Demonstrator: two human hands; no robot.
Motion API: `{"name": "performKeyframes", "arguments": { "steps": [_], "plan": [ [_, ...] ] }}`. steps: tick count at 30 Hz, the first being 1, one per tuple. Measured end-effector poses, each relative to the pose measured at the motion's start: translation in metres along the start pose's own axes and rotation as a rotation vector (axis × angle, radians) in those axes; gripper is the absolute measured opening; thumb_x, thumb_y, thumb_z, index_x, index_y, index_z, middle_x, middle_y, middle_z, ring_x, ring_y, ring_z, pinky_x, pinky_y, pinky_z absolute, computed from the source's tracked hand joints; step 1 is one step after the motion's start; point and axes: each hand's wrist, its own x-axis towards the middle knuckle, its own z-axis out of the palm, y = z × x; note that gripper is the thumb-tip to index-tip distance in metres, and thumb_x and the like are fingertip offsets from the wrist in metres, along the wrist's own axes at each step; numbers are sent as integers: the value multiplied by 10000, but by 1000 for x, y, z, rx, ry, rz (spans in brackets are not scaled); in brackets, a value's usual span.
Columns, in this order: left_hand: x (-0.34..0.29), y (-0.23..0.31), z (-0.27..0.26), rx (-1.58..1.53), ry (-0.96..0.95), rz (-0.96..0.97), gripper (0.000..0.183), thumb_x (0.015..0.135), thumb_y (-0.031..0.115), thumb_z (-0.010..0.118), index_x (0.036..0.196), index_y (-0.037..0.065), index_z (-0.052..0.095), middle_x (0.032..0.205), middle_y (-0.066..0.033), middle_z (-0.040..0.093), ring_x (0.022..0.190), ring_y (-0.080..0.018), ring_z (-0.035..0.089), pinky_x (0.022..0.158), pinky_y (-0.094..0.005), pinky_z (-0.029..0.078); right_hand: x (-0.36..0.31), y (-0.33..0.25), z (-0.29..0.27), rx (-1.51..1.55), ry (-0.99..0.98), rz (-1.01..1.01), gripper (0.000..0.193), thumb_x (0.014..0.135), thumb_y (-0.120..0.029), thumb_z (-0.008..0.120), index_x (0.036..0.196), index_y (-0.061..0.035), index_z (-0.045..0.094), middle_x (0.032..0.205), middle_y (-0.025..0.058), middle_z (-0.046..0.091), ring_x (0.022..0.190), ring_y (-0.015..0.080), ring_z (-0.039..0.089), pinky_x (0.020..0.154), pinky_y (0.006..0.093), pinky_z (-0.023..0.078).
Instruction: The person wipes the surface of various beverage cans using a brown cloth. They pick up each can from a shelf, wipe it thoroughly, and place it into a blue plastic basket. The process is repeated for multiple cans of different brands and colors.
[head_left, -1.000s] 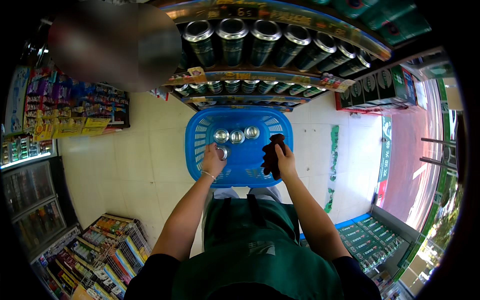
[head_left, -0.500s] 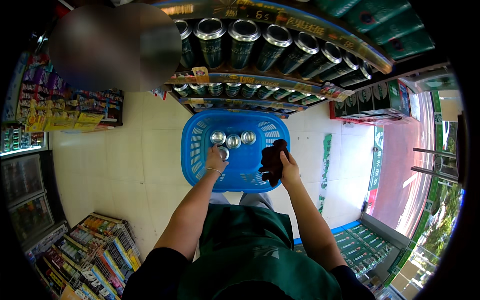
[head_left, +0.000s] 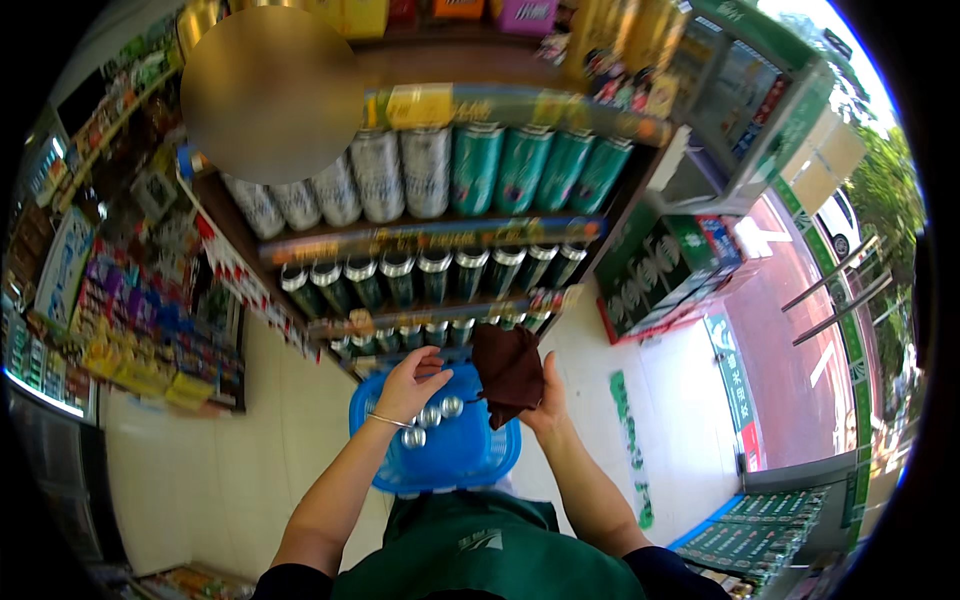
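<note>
Cloth [head_left: 508,370], dark brown, is pinched in my right hand [head_left: 543,400] over the right side of the blue basket [head_left: 465,470]. My left hand [head_left: 412,385], fingers loosely parted, hovers above its left side. Inside it sit silver-topped cans [head_left: 451,406]; beyond its far edge stands a drinks shelf [head_left: 430,237].

The right grip [head_left: 545,408] holds a brown cloth [head_left: 508,368], the left grip [head_left: 405,388] over a blue basket [head_left: 470,452]

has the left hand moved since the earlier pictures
Yes: judged against the blue basket, the left hand has moved off the nearest can, forward toward the shelf.
</note>
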Motion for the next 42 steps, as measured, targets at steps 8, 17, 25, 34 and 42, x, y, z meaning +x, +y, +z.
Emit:
{"name": "performKeyframes", "arguments": {
  "steps": [8, 17, 25, 34, 42],
  "plan": [
    [98, 247, 13, 125, -59, 676, 428, 854, 97, 668, 1243, 28, 503, 1027, -60, 620, 954, -147, 606, 876, -291, 477, 16, -63, 88, -229, 101, -107, 497, 940, -336, 529, 1349, -76, 421, 1346, 150, 488, 1212, 314, 494, 1040, 482, 376],
    [237, 389, 73, 128, 298, 751, 1085, 647, 423, 829, 1391, -82, 224, 1271, -228, 473, 1188, -298, 481, 985, -366, 401, 11, -102, 99, -205, 58, -147, 478, 952, -306, 504, 1358, -74, 405, 1364, 157, 467, 1233, 317, 476, 1053, 484, 366],
    [242, 397, 103, -113, 130, 722, 592, 705, 249, 813, 1128, -17, 496, 1054, -116, 621, 932, -213, 611, 826, -320, 486, -3, -113, 88, -199, 37, -217, 476, 962, -281, 478, 1372, -64, 373, 1373, 181, 447, 1249, 330, 458, 1062, 492, 355],
    [185, 381, 58, -302, 324, 1171, 586, 767, 223, 766, 1209, 20, 439, 1081, -98, 595, 944, -166, 603, 813, -302, 497, -1, -96, 99, -199, -23, -342, 472, 976, -289, 447, 1384, -68, 360, 1377, 146, 452, 1252, 314, 457, 1055, 475, 364],
    [35, 228, 48, -905, -248, 382, 567, 944, 509, 425, 1172, -2, 520, 1009, -141, 634, 949, -276, 639, 820, -371, 531, -24, -47, 174, -1642, -445, -859, 541, 852, -189, 547, 1362, -72, 411, 1385, 134, 431, 1285, 322, 388, 1082, 482, 280]
  ]
}}
